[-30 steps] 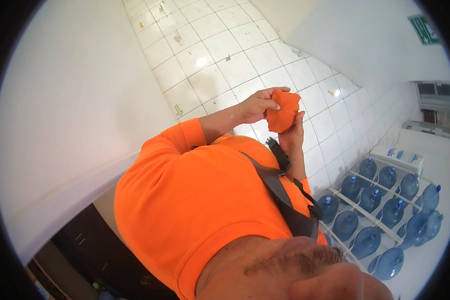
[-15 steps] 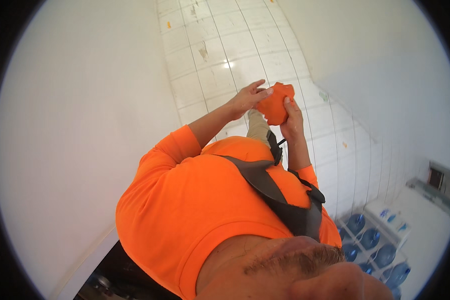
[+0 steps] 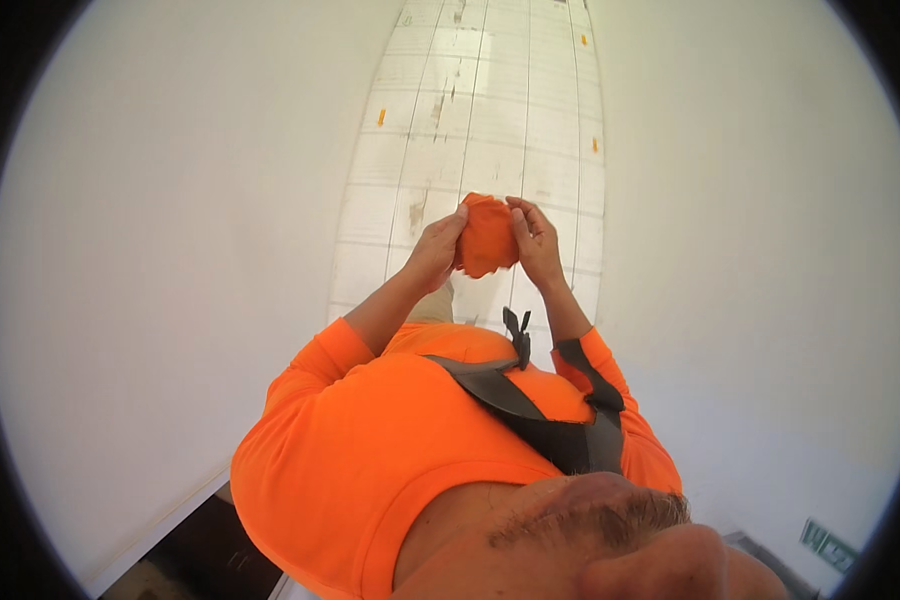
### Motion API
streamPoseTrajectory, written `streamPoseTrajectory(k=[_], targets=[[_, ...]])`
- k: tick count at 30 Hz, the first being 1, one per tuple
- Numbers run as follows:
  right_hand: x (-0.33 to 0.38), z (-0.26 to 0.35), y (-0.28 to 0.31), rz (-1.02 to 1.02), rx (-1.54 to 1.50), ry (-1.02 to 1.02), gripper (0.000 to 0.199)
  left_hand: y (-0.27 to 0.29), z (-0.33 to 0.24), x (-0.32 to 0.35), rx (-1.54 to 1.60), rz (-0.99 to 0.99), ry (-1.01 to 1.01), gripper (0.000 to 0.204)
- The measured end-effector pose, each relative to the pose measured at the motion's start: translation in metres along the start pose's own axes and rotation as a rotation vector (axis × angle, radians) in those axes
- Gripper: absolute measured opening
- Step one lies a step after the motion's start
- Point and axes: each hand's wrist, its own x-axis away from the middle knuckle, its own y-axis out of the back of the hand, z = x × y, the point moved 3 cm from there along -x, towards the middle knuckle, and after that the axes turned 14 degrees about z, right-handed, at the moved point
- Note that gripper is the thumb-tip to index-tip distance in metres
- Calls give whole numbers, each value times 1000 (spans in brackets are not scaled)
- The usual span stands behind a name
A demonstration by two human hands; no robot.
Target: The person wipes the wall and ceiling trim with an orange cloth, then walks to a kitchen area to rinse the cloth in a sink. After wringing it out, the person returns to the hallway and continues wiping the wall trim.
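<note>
Fingers (image 3: pixel 460 217) of left hand (image 3: pixel 434 252) and right hand (image 3: pixel 541 250) flank the orange cloth (image 3: pixel 488 238).

orange piece (image 3: pixel 487 240): matt, cloth-like | floor tiles (image 3: pixel 501 120): smooth, glossy

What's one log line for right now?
left hand: grips orange cloth | right hand: at its right edge | below: white tiled floor

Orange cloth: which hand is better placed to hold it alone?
Probably the left hand: its thumb lies against the edge of the orange cloth; the right hand looks looser at the opposite edge.
</note>
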Motion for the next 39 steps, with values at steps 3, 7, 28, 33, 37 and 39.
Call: streamPoseTrajectory(k=[3,7,28,33,37,39], targets=[[-66,-14,13,128,-182,-35,63,34,-27,-59,90,-18,15,60],[-128,-35,51,344,-549,-246,69,61,-42,-160,203,-20,71,60],[-651,-2,381,84,-930,-124,62,72,-300,-722,-1279,195,-285,89],[-793,20,428,453,-1035,-80,70,122,-362,-834,-1082,-76,-376,76],[-912,7,448,339,-587,-17,70,158,-407,-925,-785,-144,-350,70],[-963,-18,465,320,-711,-48,68,184,-420,-975,-872,-127,-389,70]])
